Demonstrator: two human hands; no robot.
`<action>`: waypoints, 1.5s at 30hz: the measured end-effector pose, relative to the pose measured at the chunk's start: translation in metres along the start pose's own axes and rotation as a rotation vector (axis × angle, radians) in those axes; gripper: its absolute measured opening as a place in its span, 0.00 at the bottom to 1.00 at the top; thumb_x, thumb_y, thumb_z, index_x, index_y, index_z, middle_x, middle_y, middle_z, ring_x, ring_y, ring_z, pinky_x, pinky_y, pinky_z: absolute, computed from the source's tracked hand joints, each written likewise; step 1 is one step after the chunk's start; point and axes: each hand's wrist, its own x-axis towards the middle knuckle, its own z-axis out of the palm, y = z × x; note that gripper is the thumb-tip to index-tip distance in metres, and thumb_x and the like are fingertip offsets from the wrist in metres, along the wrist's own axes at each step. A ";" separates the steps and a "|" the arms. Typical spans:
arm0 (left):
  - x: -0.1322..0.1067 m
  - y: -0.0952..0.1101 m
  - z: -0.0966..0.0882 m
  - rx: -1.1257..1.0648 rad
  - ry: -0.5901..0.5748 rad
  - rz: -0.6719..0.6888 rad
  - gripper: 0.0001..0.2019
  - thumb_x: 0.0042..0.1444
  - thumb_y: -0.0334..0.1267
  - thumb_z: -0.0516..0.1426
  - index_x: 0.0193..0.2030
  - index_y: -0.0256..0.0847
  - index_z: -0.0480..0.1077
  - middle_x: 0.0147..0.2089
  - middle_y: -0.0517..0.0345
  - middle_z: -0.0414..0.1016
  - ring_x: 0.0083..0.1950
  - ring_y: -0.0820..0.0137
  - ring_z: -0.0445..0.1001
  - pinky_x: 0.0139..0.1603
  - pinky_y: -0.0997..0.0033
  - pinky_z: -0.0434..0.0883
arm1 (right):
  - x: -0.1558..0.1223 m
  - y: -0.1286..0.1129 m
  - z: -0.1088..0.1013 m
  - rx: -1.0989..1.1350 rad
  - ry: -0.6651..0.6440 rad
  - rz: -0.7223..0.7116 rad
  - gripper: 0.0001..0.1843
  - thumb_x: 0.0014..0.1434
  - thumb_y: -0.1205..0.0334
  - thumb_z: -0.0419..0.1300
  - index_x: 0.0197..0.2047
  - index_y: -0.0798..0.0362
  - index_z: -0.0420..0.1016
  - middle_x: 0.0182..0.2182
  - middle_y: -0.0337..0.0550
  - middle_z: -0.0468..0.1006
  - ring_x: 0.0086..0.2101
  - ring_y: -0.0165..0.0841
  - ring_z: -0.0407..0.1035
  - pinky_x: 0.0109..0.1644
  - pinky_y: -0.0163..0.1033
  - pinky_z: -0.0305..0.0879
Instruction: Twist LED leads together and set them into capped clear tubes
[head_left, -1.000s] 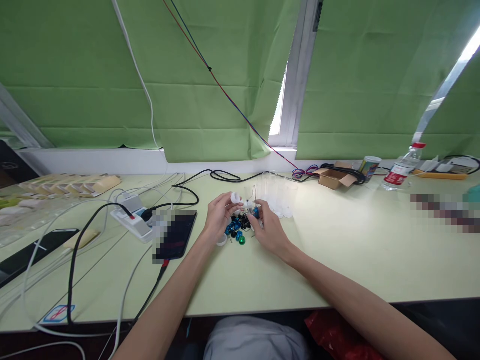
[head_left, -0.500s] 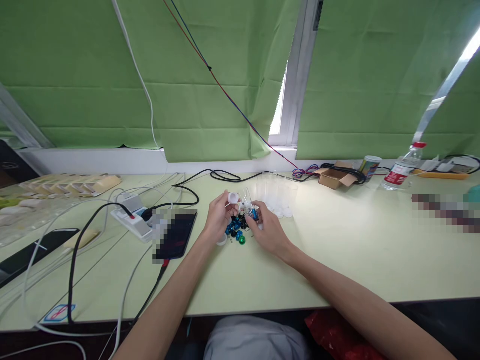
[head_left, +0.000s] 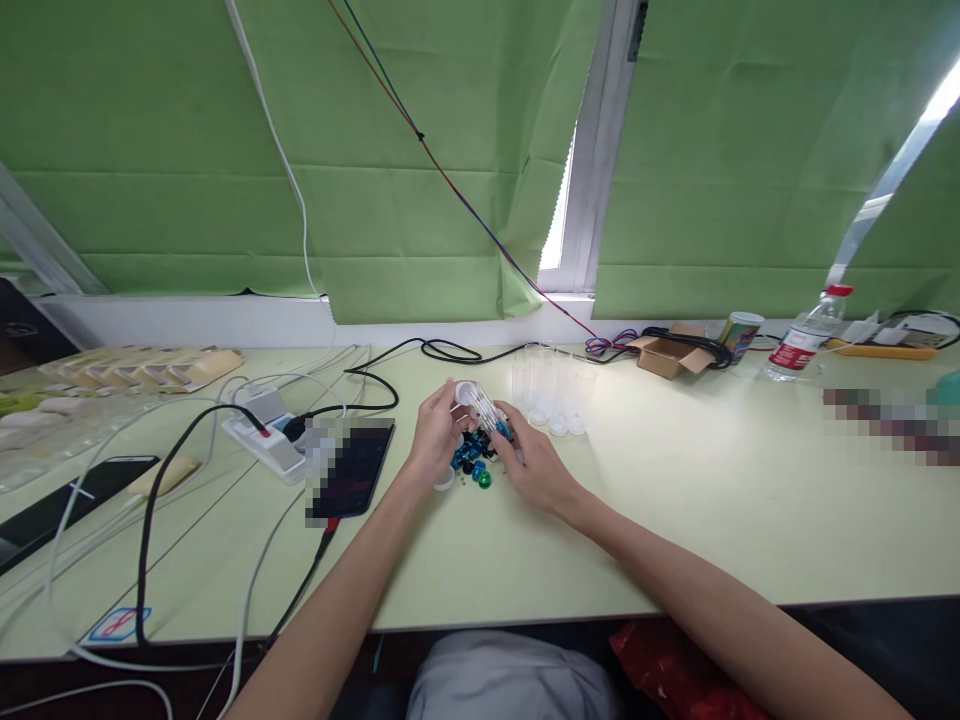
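My left hand (head_left: pixel 435 432) is closed on a round white cap (head_left: pixel 466 393), pinched at the fingertips. In my closed right hand (head_left: pixel 534 457) is a clear plastic tube (head_left: pixel 487 409), tilted so its upper left end meets the cap. Small blue pieces show inside its lower end. Beneath both hands lies a pile of small blue and black parts (head_left: pixel 471 452), with a green one (head_left: pixel 484 480) at its near edge. Another white cap (head_left: pixel 445 480) rests on the table by my left wrist. Several clear tubes with white caps (head_left: pixel 553 390) stand behind my right hand.
Left of my hands lie a dark tablet (head_left: pixel 360 468), a white power strip (head_left: pixel 264 445) and looping cables. A phone (head_left: pixel 75 495) is farther left. At the back right are a cardboard box (head_left: pixel 667 357), a patterned cup (head_left: pixel 739 335) and a water bottle (head_left: pixel 806 340).
My right hand has brought the tube left and tilted it toward the cap, so tube end and cap now meet. The left hand has hardly moved.
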 end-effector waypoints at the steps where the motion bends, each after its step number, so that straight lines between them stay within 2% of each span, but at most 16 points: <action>1: 0.000 0.000 0.000 -0.002 0.000 0.004 0.19 0.47 0.51 0.64 0.35 0.34 0.75 0.32 0.52 0.74 0.26 0.73 0.69 0.23 0.74 0.64 | 0.000 -0.001 0.000 0.004 -0.005 0.000 0.23 0.68 0.57 0.45 0.64 0.50 0.57 0.39 0.45 0.75 0.35 0.34 0.69 0.40 0.39 0.64; 7: -0.001 0.000 0.001 0.000 -0.009 0.020 0.20 0.46 0.51 0.64 0.36 0.34 0.75 0.33 0.53 0.74 0.26 0.74 0.68 0.22 0.74 0.64 | -0.001 -0.003 -0.001 0.014 -0.005 0.068 0.22 0.68 0.54 0.44 0.62 0.50 0.59 0.31 0.39 0.73 0.28 0.32 0.65 0.36 0.38 0.62; 12: 0.000 0.000 0.000 0.040 -0.002 0.012 0.21 0.47 0.53 0.64 0.37 0.34 0.76 0.33 0.52 0.75 0.25 0.75 0.68 0.23 0.74 0.64 | 0.000 -0.003 0.000 0.037 0.020 0.115 0.22 0.63 0.51 0.53 0.58 0.48 0.63 0.32 0.39 0.75 0.29 0.33 0.67 0.36 0.39 0.64; 15: 0.000 0.000 0.000 0.052 -0.001 0.016 0.22 0.46 0.54 0.64 0.36 0.34 0.76 0.33 0.53 0.74 0.24 0.75 0.68 0.23 0.74 0.64 | 0.001 0.001 0.002 0.033 0.031 0.130 0.22 0.61 0.51 0.56 0.57 0.48 0.65 0.32 0.39 0.76 0.29 0.33 0.69 0.37 0.40 0.66; 22: -0.002 0.001 0.002 0.078 0.003 0.032 0.23 0.46 0.55 0.64 0.36 0.34 0.77 0.32 0.51 0.75 0.25 0.75 0.67 0.22 0.75 0.63 | 0.001 0.008 0.005 0.046 0.026 0.104 0.21 0.63 0.50 0.53 0.57 0.49 0.65 0.38 0.43 0.78 0.34 0.35 0.71 0.41 0.41 0.67; 28: -0.002 0.000 0.001 0.102 -0.012 0.058 0.22 0.47 0.55 0.63 0.37 0.35 0.77 0.33 0.51 0.75 0.24 0.76 0.66 0.22 0.75 0.63 | 0.001 0.006 0.004 0.056 0.011 0.111 0.20 0.65 0.51 0.51 0.57 0.49 0.65 0.43 0.45 0.77 0.38 0.36 0.73 0.42 0.42 0.68; 37: -0.003 0.001 0.000 0.148 -0.032 0.089 0.22 0.49 0.56 0.62 0.37 0.35 0.77 0.35 0.52 0.73 0.24 0.77 0.64 0.22 0.75 0.62 | 0.001 0.001 0.003 0.055 -0.002 0.118 0.20 0.66 0.52 0.50 0.57 0.50 0.65 0.42 0.45 0.78 0.36 0.35 0.73 0.40 0.41 0.68; 45: -0.007 0.003 0.002 0.208 -0.103 0.101 0.22 0.49 0.55 0.62 0.39 0.36 0.76 0.35 0.54 0.71 0.25 0.78 0.63 0.24 0.75 0.64 | 0.001 0.008 0.005 0.046 0.015 0.129 0.20 0.66 0.51 0.49 0.57 0.49 0.64 0.40 0.44 0.78 0.35 0.35 0.73 0.41 0.40 0.68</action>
